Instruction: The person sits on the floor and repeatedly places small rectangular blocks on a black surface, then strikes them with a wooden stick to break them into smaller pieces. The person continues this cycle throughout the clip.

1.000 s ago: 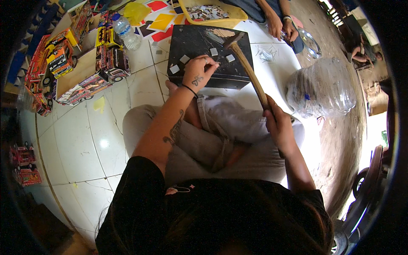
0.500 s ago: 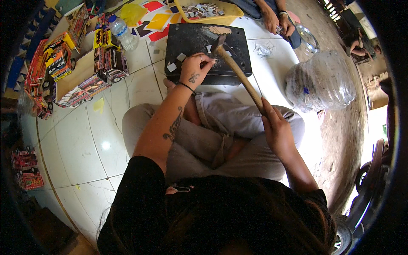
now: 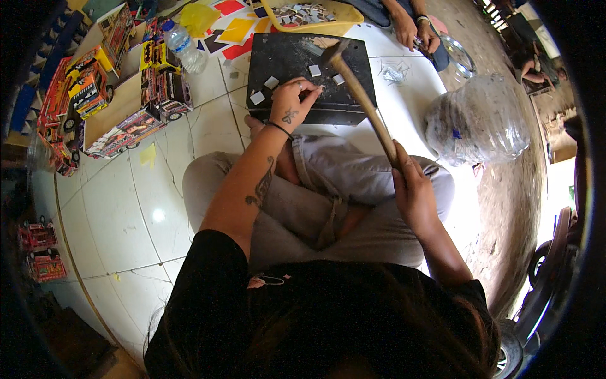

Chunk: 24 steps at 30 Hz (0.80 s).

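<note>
My right hand (image 3: 415, 192) is wrapped round the lower end of a wooden handle. It belongs to a hammer (image 3: 363, 98), whose dark metal head is over a black box-like block (image 3: 344, 114). On the block's top, the fingers of my left hand (image 3: 294, 100) are pinched together near the middle. Something small and pale seems to be at the fingertips, too small to make out. Around that hand lie several small grey square pieces, one grey square (image 3: 257, 97) at the left and another grey square (image 3: 314, 71) beyond the fingers.
A yellow basin (image 3: 328, 29) full of small pieces stands beyond the block, beside coloured sheets (image 3: 238, 30). Toy trucks (image 3: 126, 129) and a water bottle (image 3: 183, 47) are at the left. A wrapped plastic bundle (image 3: 476, 120) sits right, near another person's hands (image 3: 416, 35).
The hammer's head has lifted slightly and shifted right, away from my left hand. My left hand keeps its pinch at nearly the same spot on the block.
</note>
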### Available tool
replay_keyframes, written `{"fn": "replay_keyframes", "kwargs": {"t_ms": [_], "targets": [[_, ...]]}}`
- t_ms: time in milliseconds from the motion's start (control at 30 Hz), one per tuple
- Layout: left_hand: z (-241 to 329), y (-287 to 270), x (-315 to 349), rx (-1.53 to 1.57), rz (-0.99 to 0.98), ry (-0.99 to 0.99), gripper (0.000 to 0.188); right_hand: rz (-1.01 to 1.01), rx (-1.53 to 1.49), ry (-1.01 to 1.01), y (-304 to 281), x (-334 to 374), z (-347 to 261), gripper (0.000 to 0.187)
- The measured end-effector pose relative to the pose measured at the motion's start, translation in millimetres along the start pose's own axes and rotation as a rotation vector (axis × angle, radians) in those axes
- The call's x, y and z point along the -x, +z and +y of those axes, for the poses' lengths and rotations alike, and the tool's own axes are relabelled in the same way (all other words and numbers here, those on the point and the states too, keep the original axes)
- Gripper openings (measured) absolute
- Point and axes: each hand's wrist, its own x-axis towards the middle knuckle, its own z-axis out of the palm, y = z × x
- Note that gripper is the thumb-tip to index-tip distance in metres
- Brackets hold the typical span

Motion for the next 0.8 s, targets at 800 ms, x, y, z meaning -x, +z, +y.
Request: {"fn": "replay_keyframes", "kwargs": {"t_ms": [800], "targets": [[-4.5,2.7,2.5,0.008,-0.011,-0.039,0.014,-0.088,-0.002,-0.002,3.5,-3.8,8.9,0.05]]}}
